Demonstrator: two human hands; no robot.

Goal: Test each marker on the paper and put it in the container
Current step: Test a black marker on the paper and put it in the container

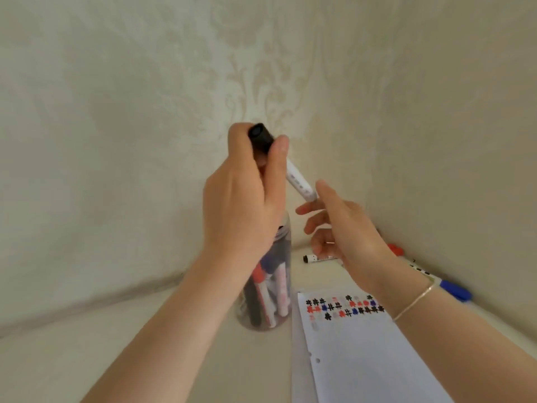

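The left forearm comes in from about 7 o'clock and rises steeply toward the middle of the view. The left hand (244,199) is held high with its back to the camera, thumb (277,158) stretched upward along the near side, fingers curled round in a closed grip. The right forearm enters from about 4 o'clock, a thin bracelet (414,301) on its wrist. The right hand (345,231) sits lower, at 4 o'clock from the left hand and just beside it, its back turned up. Its fingers (308,209) reach loosely toward 9 o'clock, spread and slightly bent, gripping nothing.
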